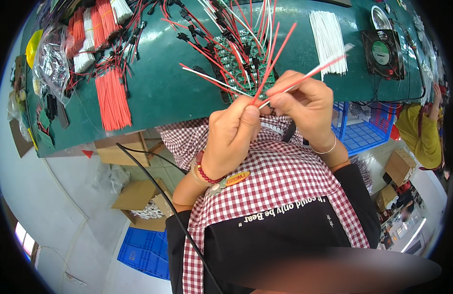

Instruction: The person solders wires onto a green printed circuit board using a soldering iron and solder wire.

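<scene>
Both hands meet just in front of the table edge, over my checked apron. My left hand (235, 127) is closed, thumb and fingertips pinching red and white wires (214, 79). My right hand (307, 104) is also closed, pinching the red and white wires (320, 67) that run out past its fingers to the upper right. The fingertips hide where these wires meet. Just beyond the hands lies a green circuit board panel (235, 63) with many small parts. Red and white wires with black connectors (185, 36) fan out from and over it.
White wires (328, 43) lie in a bundle right of the panel, near a black fan (383, 54). At left are a red wire bundle (113, 100), more bundles and a clear plastic bag (52, 61). A black cable (160, 188) crosses my left side. Blue crates (145, 252) and another person (422, 134) are beyond.
</scene>
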Demonstrator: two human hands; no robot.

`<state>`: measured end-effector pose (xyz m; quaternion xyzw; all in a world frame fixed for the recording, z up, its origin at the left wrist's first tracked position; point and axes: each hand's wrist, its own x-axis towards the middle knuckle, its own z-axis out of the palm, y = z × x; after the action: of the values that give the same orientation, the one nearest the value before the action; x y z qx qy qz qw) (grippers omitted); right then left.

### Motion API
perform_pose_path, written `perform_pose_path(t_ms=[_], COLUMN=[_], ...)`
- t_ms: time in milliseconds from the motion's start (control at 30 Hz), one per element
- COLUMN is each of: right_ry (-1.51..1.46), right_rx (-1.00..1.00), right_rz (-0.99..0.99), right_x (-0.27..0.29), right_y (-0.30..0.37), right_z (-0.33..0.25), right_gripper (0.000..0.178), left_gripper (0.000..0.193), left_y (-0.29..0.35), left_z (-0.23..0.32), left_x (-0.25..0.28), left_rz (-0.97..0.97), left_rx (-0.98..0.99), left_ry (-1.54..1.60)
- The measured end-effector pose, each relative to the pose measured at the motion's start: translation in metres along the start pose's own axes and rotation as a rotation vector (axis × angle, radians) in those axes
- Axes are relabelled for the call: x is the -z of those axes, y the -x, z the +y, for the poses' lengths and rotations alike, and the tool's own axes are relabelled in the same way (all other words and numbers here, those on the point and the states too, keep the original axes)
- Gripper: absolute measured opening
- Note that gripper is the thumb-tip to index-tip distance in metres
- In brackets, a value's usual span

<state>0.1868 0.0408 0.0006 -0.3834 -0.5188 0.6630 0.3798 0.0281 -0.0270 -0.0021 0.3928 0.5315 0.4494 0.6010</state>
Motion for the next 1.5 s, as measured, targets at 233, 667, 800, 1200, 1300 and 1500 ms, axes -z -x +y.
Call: perform_pose_path(t_ms=[233, 667, 800, 1200, 1300, 1500], right_ry=[0.100, 0.135, 0.172, 0.260, 0.275, 0.368], right_rx=[0.065, 0.012, -0.009, 0.134, 0.147, 0.185], right_rz=[0.179, 0.156, 0.161, 0.205, 0.224, 0.218], right_x=[0.049, 0.056, 0.055, 0.047, 0.046, 0.042], right_y=[-0.018, -0.031, -0.030, -0.029, -0.028, -0.025], right_z=[0.028, 0.060, 0.058, 0.060, 0.060, 0.056], right_gripper=[0.009, 0.012, 0.010, 0.011, 0.012, 0.011], left_gripper=[0.028, 0.032, 0.032, 0.032, 0.032, 0.032], left_y=[0.002, 0.005, 0.003, 0.004, 0.004, 0.003], left_z=[0.001, -0.004, -0.003, -0.005, -0.005, -0.005], left_x=[0.021, 0.031, 0.030, 0.032, 0.031, 0.031], left_rz=[0.275, 0.332, 0.327, 0.330, 0.335, 0.333], left_rx=[-0.153, -0.222, -0.228, -0.235, -0.231, -0.235], left_ry=[0.030, 0.077, 0.081, 0.088, 0.096, 0.087])
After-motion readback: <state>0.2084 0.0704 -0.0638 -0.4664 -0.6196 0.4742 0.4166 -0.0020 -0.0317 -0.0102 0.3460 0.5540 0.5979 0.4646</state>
